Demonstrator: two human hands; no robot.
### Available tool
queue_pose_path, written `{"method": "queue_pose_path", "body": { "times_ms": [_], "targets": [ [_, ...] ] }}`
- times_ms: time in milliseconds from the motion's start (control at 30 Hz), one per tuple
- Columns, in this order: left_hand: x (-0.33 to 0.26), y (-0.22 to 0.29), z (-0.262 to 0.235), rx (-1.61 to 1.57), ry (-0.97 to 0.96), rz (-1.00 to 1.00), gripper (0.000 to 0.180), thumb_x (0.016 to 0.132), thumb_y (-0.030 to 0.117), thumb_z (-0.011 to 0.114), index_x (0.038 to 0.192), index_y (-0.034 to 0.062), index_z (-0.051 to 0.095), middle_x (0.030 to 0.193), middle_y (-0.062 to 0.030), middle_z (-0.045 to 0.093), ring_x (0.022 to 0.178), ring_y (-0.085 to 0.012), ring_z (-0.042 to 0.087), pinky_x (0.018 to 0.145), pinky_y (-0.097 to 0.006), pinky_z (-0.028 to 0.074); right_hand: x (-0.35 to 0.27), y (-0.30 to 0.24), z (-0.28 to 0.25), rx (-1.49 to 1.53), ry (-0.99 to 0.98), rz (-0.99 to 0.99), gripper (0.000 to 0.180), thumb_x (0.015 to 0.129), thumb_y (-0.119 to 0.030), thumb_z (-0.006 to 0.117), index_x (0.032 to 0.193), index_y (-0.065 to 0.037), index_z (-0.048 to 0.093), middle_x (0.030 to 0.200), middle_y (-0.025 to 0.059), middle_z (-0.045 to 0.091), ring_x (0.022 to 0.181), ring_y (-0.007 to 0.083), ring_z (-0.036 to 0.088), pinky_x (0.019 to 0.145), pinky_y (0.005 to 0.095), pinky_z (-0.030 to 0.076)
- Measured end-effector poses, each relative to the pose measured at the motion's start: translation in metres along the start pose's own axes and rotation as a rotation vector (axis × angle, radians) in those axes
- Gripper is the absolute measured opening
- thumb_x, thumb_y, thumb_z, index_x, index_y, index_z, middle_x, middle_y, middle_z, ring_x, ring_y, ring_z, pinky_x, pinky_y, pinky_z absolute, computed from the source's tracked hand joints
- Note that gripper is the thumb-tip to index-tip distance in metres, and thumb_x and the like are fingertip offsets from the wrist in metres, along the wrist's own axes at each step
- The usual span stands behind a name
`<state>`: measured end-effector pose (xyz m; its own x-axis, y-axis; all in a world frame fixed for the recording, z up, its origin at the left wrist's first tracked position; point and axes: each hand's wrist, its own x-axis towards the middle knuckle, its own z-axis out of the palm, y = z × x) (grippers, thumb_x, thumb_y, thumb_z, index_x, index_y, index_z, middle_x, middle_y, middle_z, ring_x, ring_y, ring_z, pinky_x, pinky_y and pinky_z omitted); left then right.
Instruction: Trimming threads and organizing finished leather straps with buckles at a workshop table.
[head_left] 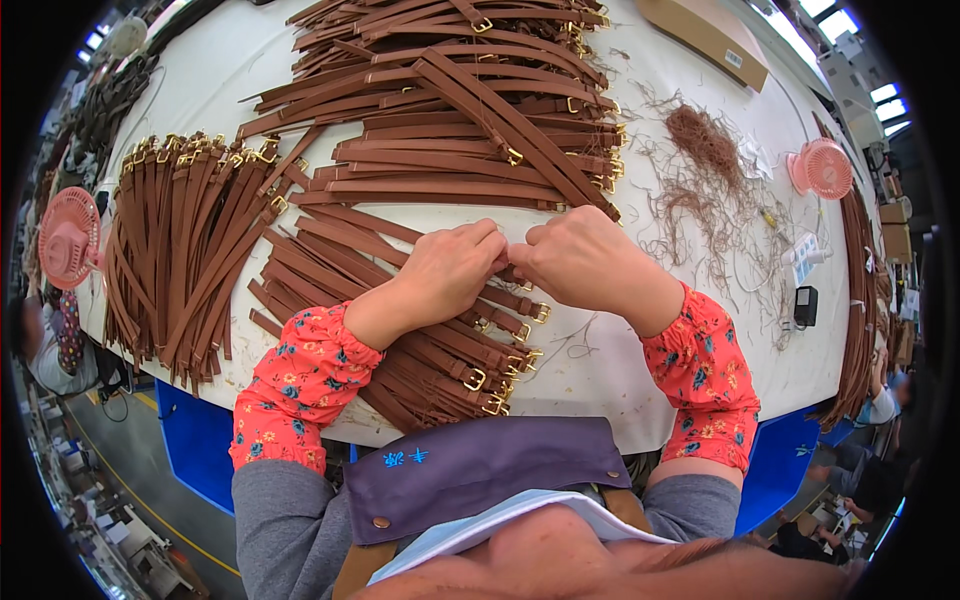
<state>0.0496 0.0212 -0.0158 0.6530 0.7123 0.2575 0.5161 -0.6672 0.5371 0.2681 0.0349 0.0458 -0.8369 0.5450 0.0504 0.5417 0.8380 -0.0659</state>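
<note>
My left hand (452, 268) and my right hand (578, 258) meet over the middle of the table, fingertips almost touching. The left fingers are closed on the end of a brown belt, a little of which shows between the hands. The right thumb and fingers are pinched together at that same end; what they grip is too small or hidden to make out. Below and left of my hands lies a fanned heap of brown belts (420, 365), their gold buckles (474, 378) toward the right.
A large pile of belts (450, 150) fills the far middle, with another bundle (180, 250) at left. Brown thread scraps (705, 145) litter the right side. Pink fans (822, 168) stand at both sides; a cardboard box (705, 40) and black adapter (805, 306) lie at right.
</note>
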Motion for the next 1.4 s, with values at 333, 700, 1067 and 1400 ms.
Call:
{"method": "queue_pose_path", "body": {
  "times_ms": [333, 700, 1067, 1400],
  "targets": [
    [-0.001, -0.009, -0.004, -0.085, 0.053, -0.183, 0.013, 0.094, 0.008, 0.066, 0.102, 0.0051, 0.057, 0.099, -0.0125, 0.059, 0.087, -0.0365, 0.063, 0.070, -0.044, 0.051, -0.012, -0.006, 0.007, 0.043, 0.052, 0.065, 0.020, 0.090, -0.025, 0.069, 0.079, -0.010, 0.063, 0.064, 0.0046, 0.059, 0.059, 0.0283, 0.063, 0.052, 0.0412, 0.047],
    [-0.002, -0.011, -0.014, -0.295, -0.027, -0.057, 0.021, 0.090, 0.004, 0.070, 0.112, 0.0066, 0.070, 0.095, -0.0112, 0.061, 0.081, -0.0296, 0.065, 0.071, -0.039, 0.054, -0.020, -0.010, 0.020, 0.079, 0.113, 0.136, 0.018, 0.091, -0.028, 0.071, 0.085, -0.012, 0.064, 0.065, 0.0034, 0.058, 0.061, 0.0258, 0.064, 0.053, 0.0407, 0.048],
    [-0.002, 0.000, -0.010, -0.133, -0.030, -0.015, 0.009, 0.089, 0.002, 0.063, 0.094, 0.0045, 0.058, 0.094, -0.0128, 0.058, 0.084, -0.0372, 0.063, 0.070, -0.047, 0.052, -0.019, -0.012, 0.023, 0.060, 0.153, 0.124, 0.018, 0.091, -0.028, 0.072, 0.085, -0.012, 0.064, 0.065, 0.0034, 0.057, 0.060, 0.0244, 0.064, 0.054, 0.0392, 0.047],
    [-0.002, -0.004, -0.007, -0.207, -0.005, -0.040, 0.011, 0.089, 0.004, 0.066, 0.096, 0.0051, 0.058, 0.094, -0.0128, 0.059, 0.088, -0.0376, 0.062, 0.073, -0.046, 0.051, -0.022, -0.015, 0.023, 0.045, 0.184, 0.154, 0.018, 0.090, -0.029, 0.073, 0.085, -0.014, 0.064, 0.065, 0.0024, 0.057, 0.058, 0.0231, 0.063, 0.052, 0.0377, 0.046]
  ]
}}
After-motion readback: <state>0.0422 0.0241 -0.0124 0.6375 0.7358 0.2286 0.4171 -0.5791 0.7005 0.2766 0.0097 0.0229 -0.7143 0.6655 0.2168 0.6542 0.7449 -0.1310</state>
